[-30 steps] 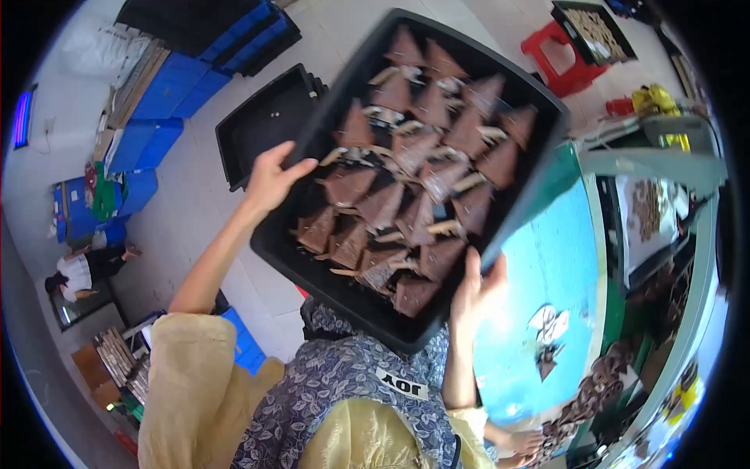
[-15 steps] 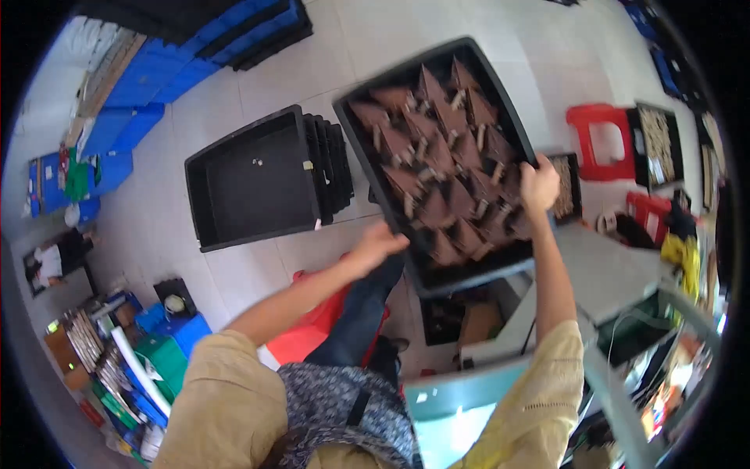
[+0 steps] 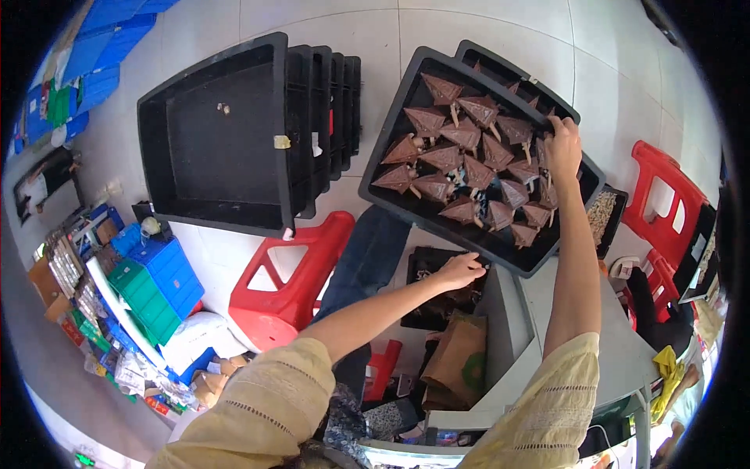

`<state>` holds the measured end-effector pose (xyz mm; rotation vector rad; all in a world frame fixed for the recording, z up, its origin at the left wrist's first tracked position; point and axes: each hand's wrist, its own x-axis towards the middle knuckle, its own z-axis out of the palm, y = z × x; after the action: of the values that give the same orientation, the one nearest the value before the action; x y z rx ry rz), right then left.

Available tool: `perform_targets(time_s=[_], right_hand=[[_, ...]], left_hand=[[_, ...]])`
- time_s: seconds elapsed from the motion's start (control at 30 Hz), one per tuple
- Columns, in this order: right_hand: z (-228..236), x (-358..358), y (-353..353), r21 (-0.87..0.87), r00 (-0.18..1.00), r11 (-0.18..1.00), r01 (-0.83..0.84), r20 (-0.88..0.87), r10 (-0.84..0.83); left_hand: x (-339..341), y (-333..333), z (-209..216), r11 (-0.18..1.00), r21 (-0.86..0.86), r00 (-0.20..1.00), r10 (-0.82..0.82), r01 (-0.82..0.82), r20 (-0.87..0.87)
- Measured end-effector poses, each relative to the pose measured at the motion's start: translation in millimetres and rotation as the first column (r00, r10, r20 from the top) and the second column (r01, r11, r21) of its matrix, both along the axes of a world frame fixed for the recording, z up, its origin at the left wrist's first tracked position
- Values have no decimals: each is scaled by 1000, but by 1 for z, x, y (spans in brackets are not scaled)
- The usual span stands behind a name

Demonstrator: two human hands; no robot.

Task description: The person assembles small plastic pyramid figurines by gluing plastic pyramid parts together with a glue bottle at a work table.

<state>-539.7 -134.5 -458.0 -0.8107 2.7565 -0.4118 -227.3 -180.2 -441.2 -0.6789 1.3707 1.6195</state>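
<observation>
A black plastic tray (image 3: 388,130) holds many brown pyramid-shaped pieces (image 3: 462,134), some with short pale sticks. It lies askew over another black tray (image 3: 476,50) with similar brown pieces, which is mostly covered. My right hand (image 3: 564,148) grips the upper tray by its right-hand rim, fingers bent over the edge. Just below the near rim is my left hand (image 3: 459,272), its fingers loosely apart and holding nothing visible. Whether its fingertips touch the rim is hard to tell.
Left of the trays stands a stack of black trays (image 3: 226,148), the top one with small scraps inside. A red stool (image 3: 269,309) is by my leg, another red stool (image 3: 664,187) at far right. A grey table (image 3: 578,313) stands under my right arm.
The filled tray has come down onto another tray, and my view has shifted. My left hand has left the tray's left near corner; my right hand still grips the right side.
</observation>
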Motion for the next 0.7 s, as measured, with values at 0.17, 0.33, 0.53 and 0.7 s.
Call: perform_targets(time_s=[0.17, 0.33, 0.53, 0.7], right_hand=[[48, 70, -3, -343, 919, 897, 277, -179, -352], [122, 195, 0, -419, 691, 560, 715, 304, -656], [199, 316, -66, -428, 557, 379, 820, 449, -698], [288, 374, -70, -520, 477, 135, 844, 609, -634]], left_hand=[[2, -106, 139, 725, -624, 745, -237, -292, -624], [72, -286, 171, -21, -992, 805, -587, -123, -88], [144, -455, 136, -26, -968, 604, -777, 250, 177], [65, -424, 253, -55, -959, 427, -887, 277, 174]])
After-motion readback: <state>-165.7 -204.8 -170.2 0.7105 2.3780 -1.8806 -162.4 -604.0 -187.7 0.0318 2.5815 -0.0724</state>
